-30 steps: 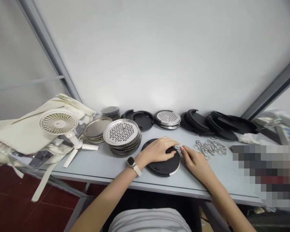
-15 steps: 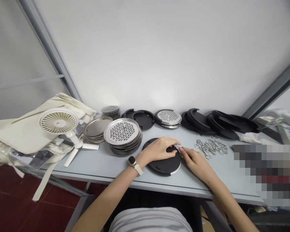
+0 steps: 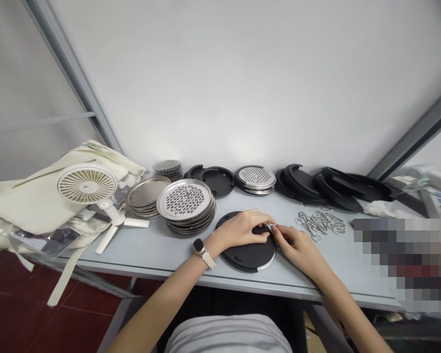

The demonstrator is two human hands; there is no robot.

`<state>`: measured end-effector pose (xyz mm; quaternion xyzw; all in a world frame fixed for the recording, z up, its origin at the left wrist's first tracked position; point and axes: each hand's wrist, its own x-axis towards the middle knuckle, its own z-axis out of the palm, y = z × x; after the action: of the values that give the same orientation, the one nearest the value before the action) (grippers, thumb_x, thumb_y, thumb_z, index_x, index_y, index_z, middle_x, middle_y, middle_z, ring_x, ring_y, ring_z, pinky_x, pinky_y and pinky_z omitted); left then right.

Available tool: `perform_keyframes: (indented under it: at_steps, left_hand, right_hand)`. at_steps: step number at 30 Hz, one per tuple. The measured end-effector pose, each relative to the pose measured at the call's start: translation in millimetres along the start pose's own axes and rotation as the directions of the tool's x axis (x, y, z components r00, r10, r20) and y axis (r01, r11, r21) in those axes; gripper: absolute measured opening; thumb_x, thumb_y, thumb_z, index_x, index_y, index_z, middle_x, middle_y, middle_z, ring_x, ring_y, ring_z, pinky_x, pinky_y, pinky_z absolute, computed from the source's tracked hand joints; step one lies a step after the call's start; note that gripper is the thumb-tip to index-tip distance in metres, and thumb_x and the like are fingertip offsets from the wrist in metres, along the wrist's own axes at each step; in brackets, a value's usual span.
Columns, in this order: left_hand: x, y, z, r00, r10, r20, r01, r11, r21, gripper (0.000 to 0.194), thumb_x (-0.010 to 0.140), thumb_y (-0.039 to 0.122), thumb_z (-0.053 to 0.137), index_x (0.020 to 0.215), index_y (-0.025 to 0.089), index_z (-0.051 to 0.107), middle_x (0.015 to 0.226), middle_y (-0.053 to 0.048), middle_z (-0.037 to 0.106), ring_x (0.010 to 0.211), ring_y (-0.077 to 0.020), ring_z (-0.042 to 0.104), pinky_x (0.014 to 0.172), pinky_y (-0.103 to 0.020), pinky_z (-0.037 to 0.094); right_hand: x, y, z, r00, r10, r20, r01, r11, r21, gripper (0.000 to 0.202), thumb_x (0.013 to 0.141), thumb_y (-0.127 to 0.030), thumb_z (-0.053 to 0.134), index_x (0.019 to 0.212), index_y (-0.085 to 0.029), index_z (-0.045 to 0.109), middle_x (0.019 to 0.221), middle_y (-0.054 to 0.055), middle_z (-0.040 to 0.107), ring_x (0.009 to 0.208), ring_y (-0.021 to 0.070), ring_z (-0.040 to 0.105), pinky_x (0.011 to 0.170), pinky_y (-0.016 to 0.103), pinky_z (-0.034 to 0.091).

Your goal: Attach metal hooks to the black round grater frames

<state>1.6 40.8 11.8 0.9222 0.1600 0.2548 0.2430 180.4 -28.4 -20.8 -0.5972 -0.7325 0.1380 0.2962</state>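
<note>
In the head view a black round disc [image 3: 248, 255] lies in front of me on the bench, a bright metal rim showing along its lower right edge. My left hand [image 3: 247, 228], with a watch at the wrist, rests on the disc and grips it near its upper right edge, thumb and fingers curled. Against that same edge, my right hand [image 3: 291, 240] pinches a small shiny metal piece, mostly hidden by the fingertips. To the right lies a loose pile of metal hooks with rings [image 3: 320, 222]. A stack of round grater plates [image 3: 184, 200] stands to the left.
Plain metal discs [image 3: 147, 193] are stacked at the left beside a white fan [image 3: 87, 185] and a cream bag [image 3: 33, 196]. Along the wall stand a perforated metal disc [image 3: 256, 177] and several black round holders [image 3: 305, 184]. A blurred patch covers the right side.
Both hands stay at the disc's upper right edge. The right fingertips have shifted slightly toward the left hand; the disc looks a little lower in view.
</note>
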Motion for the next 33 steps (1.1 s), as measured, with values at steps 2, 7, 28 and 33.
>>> perform_keyframes:
  at_steps: [2, 7, 28, 33]
  left_hand:
    - [-0.3, 0.1, 0.1, 1.000, -0.009, 0.006, 0.009, 1.000, 0.000, 0.025, 0.081, 0.014, 0.055, 0.105, 0.018, 0.058, 0.096, -0.006, 0.064, 0.092, -0.0184, 0.057, 0.084, -0.030, 0.044]
    - [-0.3, -0.4, 0.4, 1.000, -0.021, 0.015, 0.021, 1.000, -0.009, 0.026, 0.082, 0.015, 0.056, 0.107, 0.019, 0.058, 0.096, -0.006, 0.063, 0.092, -0.0184, 0.057, 0.083, -0.029, 0.044]
    - [1.0, -2.6, 0.8, 0.999, 0.032, 0.017, -0.031, 0.999, -0.026, 0.022, 0.082, 0.015, 0.055, 0.105, 0.016, 0.057, 0.097, -0.007, 0.062, 0.094, -0.0185, 0.055, 0.086, -0.030, 0.042]
    - [0.8, -3.6, 2.0, 0.999, 0.033, 0.006, -0.033, 0.999, -0.039, 0.022, 0.082, 0.015, 0.054, 0.103, 0.018, 0.056, 0.098, -0.007, 0.061, 0.096, -0.0193, 0.055, 0.087, -0.031, 0.042]
  right_hand:
    - [0.1, 1.1, 0.7, 1.000, 0.004, -0.004, -0.004, 1.000, 0.002, 0.043, 0.095, -0.042, 0.030, 0.074, -0.019, 0.061, 0.059, 0.003, 0.063, 0.059, 0.0186, 0.055, 0.058, 0.028, 0.039]
    - [1.0, 2.7, 1.3, 1.000, -0.013, 0.000, 0.013, 1.000, -0.022, 0.041, 0.095, -0.040, 0.030, 0.076, -0.020, 0.061, 0.062, 0.003, 0.065, 0.061, 0.0198, 0.057, 0.061, 0.029, 0.039]
    - [0.3, 4.7, 3.8, 1.000, 0.011, -0.017, -0.012, 0.999, -0.049, 0.032, 0.093, -0.036, 0.034, 0.079, -0.020, 0.059, 0.059, 0.002, 0.060, 0.059, 0.0181, 0.055, 0.057, 0.026, 0.036]
    - [0.5, 5.5, 4.1, 1.000, -0.004, -0.011, 0.003, 0.998, -0.067, 0.028, 0.091, -0.033, 0.036, 0.076, -0.021, 0.056, 0.058, 0.001, 0.059, 0.060, 0.0182, 0.054, 0.058, 0.027, 0.035]
